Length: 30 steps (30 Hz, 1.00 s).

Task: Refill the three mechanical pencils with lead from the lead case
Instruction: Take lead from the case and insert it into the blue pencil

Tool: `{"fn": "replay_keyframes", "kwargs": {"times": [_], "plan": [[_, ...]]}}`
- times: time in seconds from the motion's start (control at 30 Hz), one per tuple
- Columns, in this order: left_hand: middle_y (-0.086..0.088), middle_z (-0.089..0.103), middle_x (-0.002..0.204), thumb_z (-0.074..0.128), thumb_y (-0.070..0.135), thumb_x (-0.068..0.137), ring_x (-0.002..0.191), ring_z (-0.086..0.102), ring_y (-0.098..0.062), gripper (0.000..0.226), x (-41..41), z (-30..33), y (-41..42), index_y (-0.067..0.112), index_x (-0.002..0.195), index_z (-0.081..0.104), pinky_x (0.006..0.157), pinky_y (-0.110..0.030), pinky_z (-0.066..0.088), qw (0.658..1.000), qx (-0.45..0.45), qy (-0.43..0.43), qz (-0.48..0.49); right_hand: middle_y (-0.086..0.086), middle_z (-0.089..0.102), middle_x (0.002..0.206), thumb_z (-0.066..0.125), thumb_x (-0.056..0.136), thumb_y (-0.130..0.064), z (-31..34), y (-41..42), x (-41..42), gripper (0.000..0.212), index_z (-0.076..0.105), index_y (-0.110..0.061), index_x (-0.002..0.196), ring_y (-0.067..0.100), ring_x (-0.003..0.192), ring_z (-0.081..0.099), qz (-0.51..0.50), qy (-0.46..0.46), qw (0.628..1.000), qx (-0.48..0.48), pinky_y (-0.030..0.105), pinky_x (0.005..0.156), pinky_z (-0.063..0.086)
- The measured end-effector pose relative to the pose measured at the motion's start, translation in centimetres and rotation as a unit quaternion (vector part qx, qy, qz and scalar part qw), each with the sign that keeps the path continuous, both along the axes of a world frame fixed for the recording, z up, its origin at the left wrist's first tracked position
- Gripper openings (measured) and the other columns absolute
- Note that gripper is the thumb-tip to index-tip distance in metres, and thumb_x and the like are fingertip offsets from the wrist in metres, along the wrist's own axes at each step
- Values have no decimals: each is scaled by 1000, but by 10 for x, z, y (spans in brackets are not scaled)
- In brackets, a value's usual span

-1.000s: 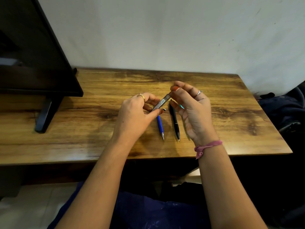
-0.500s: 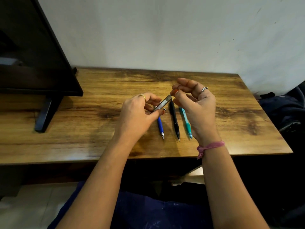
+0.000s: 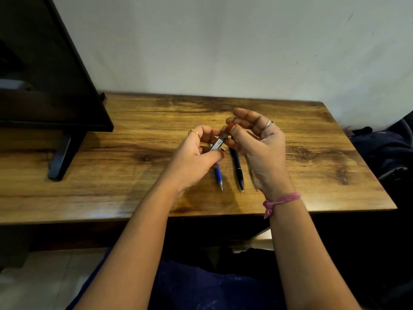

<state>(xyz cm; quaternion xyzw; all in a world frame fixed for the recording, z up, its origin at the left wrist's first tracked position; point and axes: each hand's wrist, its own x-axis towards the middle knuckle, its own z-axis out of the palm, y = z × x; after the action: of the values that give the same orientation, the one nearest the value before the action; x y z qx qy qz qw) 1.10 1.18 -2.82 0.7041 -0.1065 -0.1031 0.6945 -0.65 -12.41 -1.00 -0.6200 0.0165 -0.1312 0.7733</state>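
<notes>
The lead case (image 3: 220,142), a slim grey stick with a pale label, is held up above the wooden worktop (image 3: 312,157), slanting from lower left to upper right. The left hand (image 3: 192,157) grips its lower end, thumb pressed along the near side and fingers curled behind it. The right hand (image 3: 259,144) meets the case at its upper end, where thumb and forefinger pinch the tip; the remaining fingers arch loosely above.

Just below the case, two mechanical pencils lie flat on the worktop, side by side but apart, with their points aimed toward the person. The blue pencil (image 3: 218,174) lies under the case's lower end, its rear half hidden by the left hand. The black pencil (image 3: 237,167) lies to the right of the case, partly covered at its top by the right hand. A third pencil cannot be made out; the right hand blocks the spot beyond the black one.

Well to the left of the case stands a dark monitor (image 3: 44,74) on the worktop.
</notes>
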Motion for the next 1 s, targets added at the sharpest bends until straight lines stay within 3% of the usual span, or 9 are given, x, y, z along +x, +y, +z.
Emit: {"fn": "replay_keyframes", "kwargs": {"times": [0.07, 0.17, 0.27, 0.5, 0.63, 0.77, 1.0], "plan": [[4, 64, 98, 63, 1, 84, 70, 57, 2, 32, -1, 1, -1, 28, 98, 55, 58, -13, 42, 1000, -5, 1, 6, 2, 74, 90, 64, 87, 5, 0, 0, 0, 24, 67, -10, 106, 19, 89, 72, 5, 1, 1000, -1, 28, 71, 58], [13, 67, 85, 63, 26, 89, 67, 58, 9, 8, -2, 4, -2, 29, 96, 60, 53, -7, 41, 999, -23, 7, 25, 2, 75, 91, 66, 86, 3, 0, -1, 1, 25, 68, -10, 107, 18, 90, 72, 6, 4, 1000, -4, 27, 69, 57], [15, 69, 81, 56, 42, 92, 65, 58, 9, 10, -1, 4, -5, 34, 90, 61, 51, -7, 39, 998, 9, -10, 58, 2, 76, 92, 66, 87, 1, 1, -2, 1, 24, 67, -11, 108, 14, 90, 72, 13, 7, 1000, -8, 23, 65, 56], [6, 71, 85, 57, 43, 89, 72, 61, -4, 7, 3, -1, -5, 42, 86, 63, 53, -12, 42, 993, 35, -67, 85, 5, 76, 95, 66, 88, 0, 1, -3, 2, 23, 68, -11, 107, 15, 92, 72, 28, 31, 999, -2, 21, 65, 55], [6, 69, 83, 57, 37, 88, 79, 65, -16, 9, 4, -1, -7, 35, 87, 66, 71, -35, 54, 993, 19, -81, 89, 7, 76, 95, 65, 88, 1, 2, -3, 2, 20, 69, -11, 104, 17, 93, 72, 46, 35, 998, 36, 24, 67, 56], [15, 68, 78, 57, 33, 90, 70, 60, -4, 10, 3, -1, -6, 37, 84, 65, 69, -29, 54, 990, 10, -95, 101, 10, 75, 92, 61, 92, -4, 5, -3, 0, 13, 69, -5, 101, 17, 84, 72, 53, 47, 994, 87, 25, 64, 56], [13, 66, 76, 58, 28, 92, 70, 59, -5, 16, 3, 1, -5, 37, 81, 65, 68, -28, 52, 990, 34, -105, 87, 10, 74, 86, 60, 92, -6, 6, -3, 1, 10, 69, -7, 88, 16, 77, 70, 51, 66, 992, 95, 26, 61, 57]]}}
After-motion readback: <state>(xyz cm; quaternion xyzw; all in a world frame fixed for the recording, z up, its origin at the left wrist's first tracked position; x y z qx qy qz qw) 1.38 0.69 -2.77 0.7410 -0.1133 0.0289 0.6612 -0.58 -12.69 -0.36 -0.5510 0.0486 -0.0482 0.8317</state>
